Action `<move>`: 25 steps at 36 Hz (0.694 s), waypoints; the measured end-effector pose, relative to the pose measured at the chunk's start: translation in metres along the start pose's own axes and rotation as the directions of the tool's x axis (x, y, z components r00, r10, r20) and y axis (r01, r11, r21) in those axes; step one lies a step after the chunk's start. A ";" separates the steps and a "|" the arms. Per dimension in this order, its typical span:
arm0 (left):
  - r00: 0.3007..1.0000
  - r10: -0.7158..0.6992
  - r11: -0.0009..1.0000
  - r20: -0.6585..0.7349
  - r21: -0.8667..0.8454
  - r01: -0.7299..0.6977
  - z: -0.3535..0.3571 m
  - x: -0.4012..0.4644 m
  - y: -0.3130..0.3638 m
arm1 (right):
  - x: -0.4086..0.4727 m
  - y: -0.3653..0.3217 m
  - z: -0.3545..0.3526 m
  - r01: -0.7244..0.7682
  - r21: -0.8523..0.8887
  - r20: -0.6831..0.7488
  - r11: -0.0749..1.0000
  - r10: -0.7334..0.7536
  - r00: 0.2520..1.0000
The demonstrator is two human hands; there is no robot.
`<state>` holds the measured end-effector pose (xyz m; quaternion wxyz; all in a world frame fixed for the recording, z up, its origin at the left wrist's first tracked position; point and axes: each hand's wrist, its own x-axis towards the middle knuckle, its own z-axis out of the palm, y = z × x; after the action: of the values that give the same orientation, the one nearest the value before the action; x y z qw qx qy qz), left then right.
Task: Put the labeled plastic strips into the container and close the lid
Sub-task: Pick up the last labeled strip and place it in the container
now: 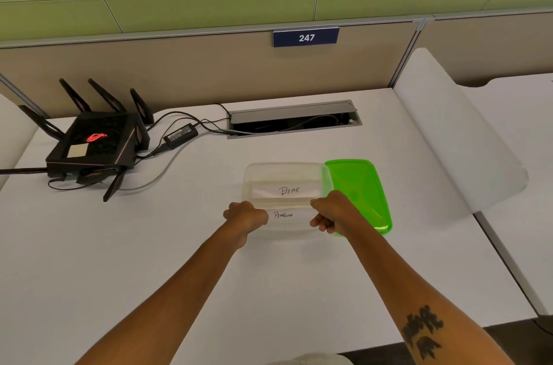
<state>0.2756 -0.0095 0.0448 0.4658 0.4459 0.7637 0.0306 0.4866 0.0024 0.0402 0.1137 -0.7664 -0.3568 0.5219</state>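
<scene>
On the white desk [179,245] the clear container [287,173] sits open with the green lid [359,185] lying just beside it on the right, the "Bear" strip [287,191] inside, and left hand [246,215] and right hand [332,212] each pinching an end of the "Penguin" strip [287,215] at the container's near edge.

The container [287,185] sits at frame centre with the lid [359,188] touching its right side — a router [95,143] lies well apart, at middle left.
</scene>
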 end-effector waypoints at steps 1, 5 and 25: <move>1.000 -0.003 1.000 0.005 0.001 0.003 0.000 0.000 0.000 | 0.001 0.000 0.000 -0.002 -0.006 -0.005 1.000 0.002 1.000; 1.000 -0.007 1.000 0.012 -0.008 0.007 0.001 0.003 -0.002 | 0.006 0.000 0.000 -0.003 -0.025 -0.024 1.000 0.003 1.000; 0.883 0.355 0.900 -0.308 -0.143 -0.412 0.008 0.009 -0.038 | 0.005 0.046 -0.031 0.536 0.001 -0.498 0.844 -0.464 0.733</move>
<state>0.2552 -0.0288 0.0164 0.3831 0.5299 0.7096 0.2624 0.5341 -0.0213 0.0249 0.3898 -0.7359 -0.4715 0.2902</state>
